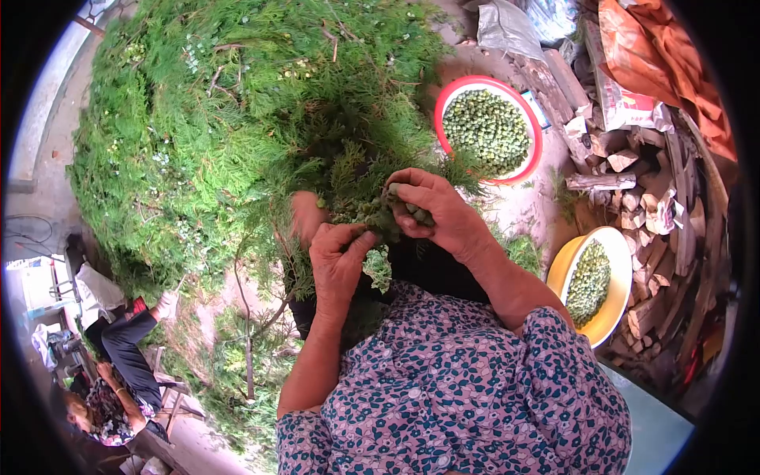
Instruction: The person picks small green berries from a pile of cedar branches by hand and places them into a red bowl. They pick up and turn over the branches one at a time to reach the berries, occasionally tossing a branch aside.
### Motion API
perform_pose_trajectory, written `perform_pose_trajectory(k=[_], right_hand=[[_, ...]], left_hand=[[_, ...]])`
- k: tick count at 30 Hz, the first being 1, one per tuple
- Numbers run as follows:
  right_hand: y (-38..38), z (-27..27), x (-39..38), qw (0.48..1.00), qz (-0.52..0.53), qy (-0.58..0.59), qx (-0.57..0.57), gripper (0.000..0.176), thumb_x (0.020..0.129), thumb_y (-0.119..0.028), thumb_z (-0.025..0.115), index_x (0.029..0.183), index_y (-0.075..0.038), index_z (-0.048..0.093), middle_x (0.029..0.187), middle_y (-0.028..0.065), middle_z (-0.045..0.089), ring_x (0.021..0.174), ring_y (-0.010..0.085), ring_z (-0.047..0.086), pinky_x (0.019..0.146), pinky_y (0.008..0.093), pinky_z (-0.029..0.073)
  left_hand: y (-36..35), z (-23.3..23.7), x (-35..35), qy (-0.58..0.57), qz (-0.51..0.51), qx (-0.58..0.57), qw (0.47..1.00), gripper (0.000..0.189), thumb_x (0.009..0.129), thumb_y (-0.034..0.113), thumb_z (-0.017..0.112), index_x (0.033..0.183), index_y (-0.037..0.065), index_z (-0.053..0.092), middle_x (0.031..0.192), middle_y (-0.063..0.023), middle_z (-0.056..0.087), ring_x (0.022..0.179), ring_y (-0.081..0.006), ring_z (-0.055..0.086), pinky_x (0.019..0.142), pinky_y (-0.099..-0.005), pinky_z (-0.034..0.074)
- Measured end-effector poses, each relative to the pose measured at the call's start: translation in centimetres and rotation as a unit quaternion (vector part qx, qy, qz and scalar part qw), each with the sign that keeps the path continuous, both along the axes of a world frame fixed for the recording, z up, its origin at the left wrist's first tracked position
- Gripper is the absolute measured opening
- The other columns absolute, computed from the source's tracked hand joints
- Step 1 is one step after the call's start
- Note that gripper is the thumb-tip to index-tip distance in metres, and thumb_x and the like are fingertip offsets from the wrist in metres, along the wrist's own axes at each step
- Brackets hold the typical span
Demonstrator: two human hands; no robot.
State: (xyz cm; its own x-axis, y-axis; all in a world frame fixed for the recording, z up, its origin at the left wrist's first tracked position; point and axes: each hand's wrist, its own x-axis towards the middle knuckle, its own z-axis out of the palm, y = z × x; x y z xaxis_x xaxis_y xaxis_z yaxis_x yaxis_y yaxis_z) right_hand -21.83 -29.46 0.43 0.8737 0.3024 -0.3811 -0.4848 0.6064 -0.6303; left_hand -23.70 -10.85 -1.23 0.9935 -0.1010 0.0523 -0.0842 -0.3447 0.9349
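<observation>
Over my lap, my left hand (336, 257) pinches a green branch (356, 207) between thumb and fingers. To its right and slightly higher, my right hand (435, 210) is curled around several small green cones (417, 212), close to the same branch. Feathery foliage hangs between and beyond both hands. A red-rimmed white basin (537, 141) holding many green cones stands on the floor past my right hand. Nearer my right elbow is a yellow basin (621, 273), also partly filled with green cones.
A large heap of cut green branches (190, 158) spreads ahead and left. Split firewood (633, 206) is stacked at the right below an orange tarp (657, 63). Another person (119, 396) sits at the lower left. A pale blue surface (645, 416) lies at the lower right.
</observation>
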Motion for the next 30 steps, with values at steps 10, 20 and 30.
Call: perform_pose_trajectory(k=[10, 20, 30], right_hand=[[0.1, -0.7, -0.2, 0.999, 0.002, 0.029, 0.039, 0.016, 0.089, -0.006, 0.051, 0.104, -0.001, 0.056, 0.079, 0.0042, 0.055, 0.058, 0.0083, 0.049, 0.041, 0.0177, 0.035], [0.9, -0.9, -0.5, 0.998, 0.007, -0.049, -0.043, 0.015, 0.089, -0.01, 0.055, 0.1, 0.0, 0.06, 0.068, -0.0014, 0.052, 0.055, 0.0043, 0.047, 0.042, 0.0171, 0.033], [1.7, -0.1, -0.8, 0.974, 0.052, -0.109, -0.194, 0.016, 0.083, -0.01, 0.061, 0.095, 0.0, 0.061, 0.066, -0.0024, 0.054, 0.053, 0.0025, 0.047, 0.043, 0.0167, 0.036]], left_hand=[[0.2, 0.8, 0.4, 0.174, 0.022, -0.191, 0.966, 0.015, 0.079, 0.005, 0.066, 0.092, -0.003, 0.064, 0.082, -0.0002, 0.055, 0.075, -0.0077, 0.052, 0.069, -0.0223, 0.043], [-0.6, 0.6, 0.1, 0.054, 0.015, 0.004, 0.998, 0.03, 0.071, 0.009, 0.071, 0.098, 0.002, 0.06, 0.079, -0.0051, 0.059, 0.074, -0.0173, 0.055, 0.072, -0.0288, 0.043], [-0.1, 0.0, -0.1, -0.159, 0.003, 0.12, 0.98, 0.029, 0.072, 0.007, 0.07, 0.099, 0.005, 0.061, 0.082, -0.0067, 0.059, 0.076, -0.0222, 0.053, 0.077, -0.0312, 0.041]])
